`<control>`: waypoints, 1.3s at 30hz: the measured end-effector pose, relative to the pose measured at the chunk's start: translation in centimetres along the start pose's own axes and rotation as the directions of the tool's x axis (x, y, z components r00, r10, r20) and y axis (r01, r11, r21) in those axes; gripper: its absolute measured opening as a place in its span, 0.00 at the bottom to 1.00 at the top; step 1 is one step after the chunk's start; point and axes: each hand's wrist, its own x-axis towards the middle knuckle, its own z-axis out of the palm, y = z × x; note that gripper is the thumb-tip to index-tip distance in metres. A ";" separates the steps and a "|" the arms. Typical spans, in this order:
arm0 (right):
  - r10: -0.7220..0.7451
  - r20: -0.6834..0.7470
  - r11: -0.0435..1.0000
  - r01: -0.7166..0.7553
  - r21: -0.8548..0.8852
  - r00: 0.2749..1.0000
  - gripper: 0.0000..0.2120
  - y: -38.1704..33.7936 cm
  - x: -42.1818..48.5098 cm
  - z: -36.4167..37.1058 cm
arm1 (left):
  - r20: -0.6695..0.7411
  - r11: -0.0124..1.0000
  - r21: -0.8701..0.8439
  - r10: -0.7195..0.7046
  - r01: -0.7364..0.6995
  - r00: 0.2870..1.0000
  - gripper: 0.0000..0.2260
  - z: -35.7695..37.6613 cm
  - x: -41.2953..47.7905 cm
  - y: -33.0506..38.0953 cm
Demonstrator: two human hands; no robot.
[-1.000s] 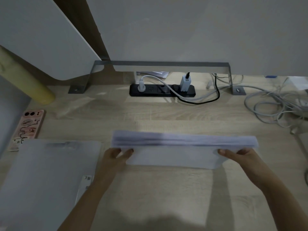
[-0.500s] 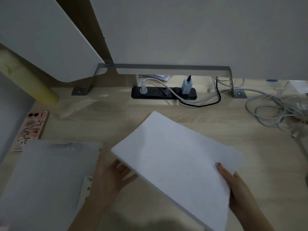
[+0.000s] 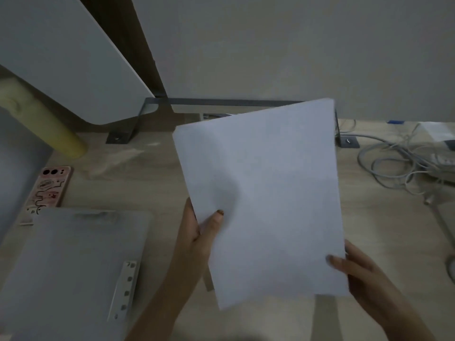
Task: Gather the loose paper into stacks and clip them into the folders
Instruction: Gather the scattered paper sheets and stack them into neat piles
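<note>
Ideally the left hand [image 3: 197, 232], pinching the left edge, and right hand [image 3: 354, 267], gripping the lower right corner, should keep the paper stack [image 3: 266, 193], raised mid-frame above the counter [image 3: 381, 230], squared while lowering it onto the folder [image 3: 73, 267] at lower left.

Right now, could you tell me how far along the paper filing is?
Done: one stack looks gathered. In hand: the left hand and right hand grip its sides, holding it raised. Left: clipping it into the folder, which lies flat on the desk, left of the stack.
</note>
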 end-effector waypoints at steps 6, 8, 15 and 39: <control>-0.476 -0.259 0.871 0.409 -0.272 0.841 0.20 -1.1 1.2 4.4 | -0.006 0.993 0.101 0.067 -0.066 0.998 0.13 1.5 -0.9 -0.1; -0.554 -0.344 0.832 0.482 -0.276 0.758 0.20 -0.6 1.0 5.3 | -0.017 0.984 0.144 0.109 -0.105 0.994 0.14 1.3 -1.0 -0.5; -0.461 -0.433 0.883 0.350 -0.314 0.775 0.14 2.3 1.3 5.4 | -0.200 0.987 0.142 -0.051 0.080 0.978 0.28 1.1 -1.5 -3.8; -0.223 -0.433 0.932 0.060 -0.358 0.873 0.09 1.3 0.0 -8.4 | -0.058 0.931 0.280 -0.227 0.234 0.972 0.12 12.0 -4.2 -7.4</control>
